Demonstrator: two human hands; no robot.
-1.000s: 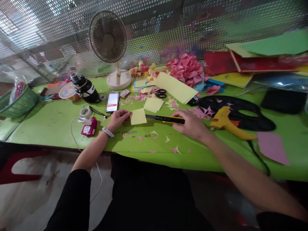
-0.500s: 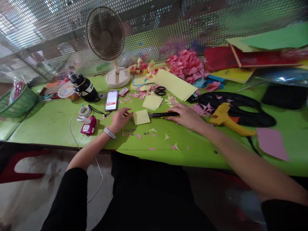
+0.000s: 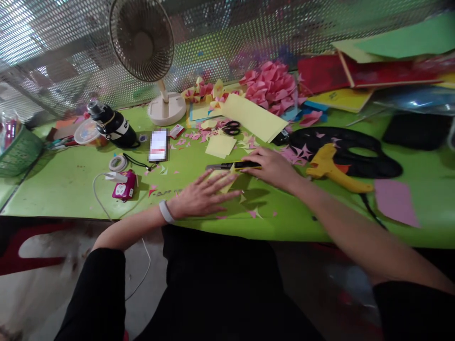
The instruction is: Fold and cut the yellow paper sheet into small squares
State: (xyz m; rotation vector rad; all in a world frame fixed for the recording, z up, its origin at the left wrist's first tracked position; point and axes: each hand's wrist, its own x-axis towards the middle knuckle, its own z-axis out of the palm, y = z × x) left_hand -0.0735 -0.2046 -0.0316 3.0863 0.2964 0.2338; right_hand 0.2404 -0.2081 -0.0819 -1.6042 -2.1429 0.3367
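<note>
My left hand (image 3: pixel 202 195) lies flat with fingers stretched out on a small yellow paper square (image 3: pixel 227 181), which shows only at its far edge. My right hand (image 3: pixel 272 166) rests on the yellow and black utility knife (image 3: pixel 231 166), whose blade points left just beyond the square. Both hands are on the green table (image 3: pixel 71 184), near its front edge. A white band sits on my left wrist.
A second yellow square (image 3: pixel 220 146), scissors (image 3: pixel 232 127) and a long yellow sheet (image 3: pixel 253 117) lie further back. A yellow glue gun (image 3: pixel 330 168), a phone (image 3: pixel 158 145), a desk fan (image 3: pixel 144 45), a black bottle (image 3: pixel 113 125) and pink paper flowers (image 3: pixel 272 87) surround them. Paper scraps litter the table.
My left hand moved from the square's left edge to lie flat on top of it, nearer the table's front. The square shifted right and forward. My right hand stayed on the knife.
</note>
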